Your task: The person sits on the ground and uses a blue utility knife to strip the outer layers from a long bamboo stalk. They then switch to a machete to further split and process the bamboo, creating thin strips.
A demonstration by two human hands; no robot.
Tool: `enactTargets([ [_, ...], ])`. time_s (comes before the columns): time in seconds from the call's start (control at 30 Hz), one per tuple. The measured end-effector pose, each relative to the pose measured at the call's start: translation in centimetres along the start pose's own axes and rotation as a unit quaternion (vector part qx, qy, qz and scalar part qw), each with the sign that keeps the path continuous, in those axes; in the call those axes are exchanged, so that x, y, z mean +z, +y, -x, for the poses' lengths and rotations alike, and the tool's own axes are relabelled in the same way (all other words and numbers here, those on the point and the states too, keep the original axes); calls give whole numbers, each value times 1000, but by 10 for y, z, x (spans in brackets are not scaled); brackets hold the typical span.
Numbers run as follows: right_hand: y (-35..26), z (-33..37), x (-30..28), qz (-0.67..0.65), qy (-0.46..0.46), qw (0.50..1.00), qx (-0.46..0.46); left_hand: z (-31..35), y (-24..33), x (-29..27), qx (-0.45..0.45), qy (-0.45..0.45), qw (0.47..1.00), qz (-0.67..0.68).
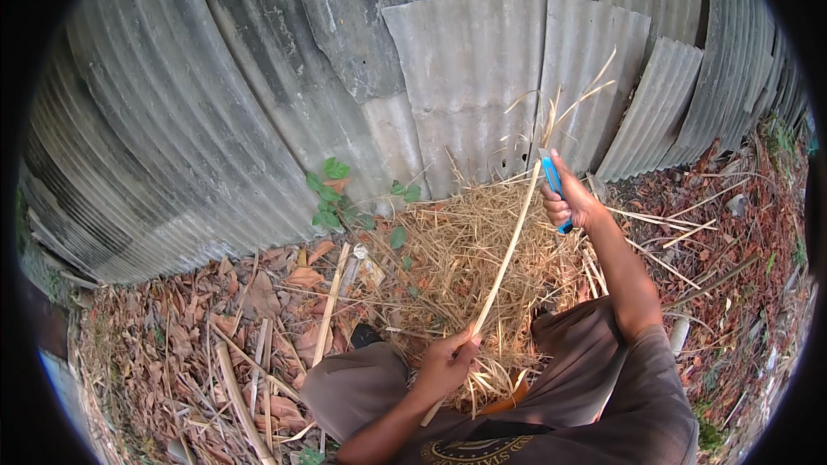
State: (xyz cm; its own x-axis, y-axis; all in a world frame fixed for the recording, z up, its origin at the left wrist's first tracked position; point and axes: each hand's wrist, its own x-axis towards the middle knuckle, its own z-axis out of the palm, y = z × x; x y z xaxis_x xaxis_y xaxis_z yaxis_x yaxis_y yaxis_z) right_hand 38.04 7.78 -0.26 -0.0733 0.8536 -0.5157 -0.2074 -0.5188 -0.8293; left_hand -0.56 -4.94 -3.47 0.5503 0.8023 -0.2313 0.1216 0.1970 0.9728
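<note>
My left hand (446, 365) is closed round the lower part of a long, pale split stick (506, 265), which looks like bamboo or cane. The stick slants up and away to the right. My right hand (570, 198) grips a blue utility knife (552, 177), its fingers wrapped round the handle. The knife's blade end lies against or very close to the stick's upper part. Beyond the knife, thin curled shavings (579, 102) fan out from the stick's far end. My lap lies beneath the stick's near end, where more pale shavings (482, 383) gather.
A heap of straw-coloured shavings (465, 241) covers the ground ahead. Corrugated grey sheets (474, 86) form a wall behind it. Dry brown leaves (185, 336) and loose sticks (244, 405) lie at left. A small green plant (327, 194) grows by the wall. Reddish litter (732, 250) spreads at right.
</note>
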Motion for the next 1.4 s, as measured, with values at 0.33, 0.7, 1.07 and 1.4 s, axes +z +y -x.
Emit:
enactTargets([
  [0.33, 40, 62, 153, 632, 172, 669, -351, -2, 33, -12, -38, 62, 985, 157],
  [0.7, 41, 35, 141, 646, 240, 578, -436, 9, 35, -9, 32, 92, 993, 68],
  [1.07, 42, 28, 144, 669, 224, 548, -450, 18, 32, -15, 24, 77, 996, 33],
  [1.4, -8, 17, 72, 590, 410, 621, -311, 28, 31, 1, -10, 16, 999, 32],
])
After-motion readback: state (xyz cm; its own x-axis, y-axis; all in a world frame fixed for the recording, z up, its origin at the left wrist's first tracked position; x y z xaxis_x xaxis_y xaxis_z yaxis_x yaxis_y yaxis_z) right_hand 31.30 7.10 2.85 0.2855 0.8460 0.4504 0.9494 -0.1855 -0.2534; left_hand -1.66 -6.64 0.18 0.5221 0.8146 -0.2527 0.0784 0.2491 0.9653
